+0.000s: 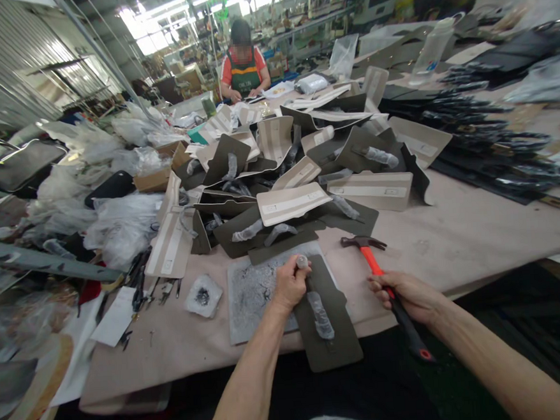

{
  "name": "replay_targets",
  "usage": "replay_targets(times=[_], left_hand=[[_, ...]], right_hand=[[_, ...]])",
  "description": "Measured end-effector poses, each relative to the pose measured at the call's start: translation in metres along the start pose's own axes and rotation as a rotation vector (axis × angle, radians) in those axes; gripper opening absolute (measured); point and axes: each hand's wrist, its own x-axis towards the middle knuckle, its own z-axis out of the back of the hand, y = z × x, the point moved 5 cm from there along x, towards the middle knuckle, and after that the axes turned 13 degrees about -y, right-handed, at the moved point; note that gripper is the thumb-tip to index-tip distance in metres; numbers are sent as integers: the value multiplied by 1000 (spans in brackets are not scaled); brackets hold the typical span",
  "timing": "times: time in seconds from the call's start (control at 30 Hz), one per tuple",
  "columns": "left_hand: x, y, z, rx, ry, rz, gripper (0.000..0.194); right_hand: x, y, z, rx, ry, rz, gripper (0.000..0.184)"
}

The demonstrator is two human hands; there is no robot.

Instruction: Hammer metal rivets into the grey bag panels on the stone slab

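Observation:
My right hand [408, 294] is wrapped round the red and black handle of a claw hammer [370, 256], whose dark head lies just above the table. My left hand [291, 283] is closed round an upright metal punch [303, 261], and only its round top shows. Under the punch lies a dark olive panel [330, 344] with a plastic-wrapped handle [320, 316] on it. The panel rests partly on a worn grey slab [248, 302] and sticks out past the table's front edge. The punch's lower tip is hidden by my hand.
Many similar panels [293, 202] are heaped just beyond the slab. A small white block [203, 296] with a dark middle sits at left, near loose tools [165, 291] and plastic bags [122, 227]. Black wrapped straps [486, 138] lie at right. Another person [244, 72] sits across the table.

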Motion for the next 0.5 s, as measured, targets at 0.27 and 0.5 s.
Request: replay_targets(times=[0.27, 0.5], left_hand=[[-3, -1, 0, -14, -18, 3, 12], [-4, 5, -2, 6, 3, 17, 11]], right_hand=[[-63, 77, -10, -243, -189, 569, 37], [-87, 111, -20, -702, -88, 892, 33]])
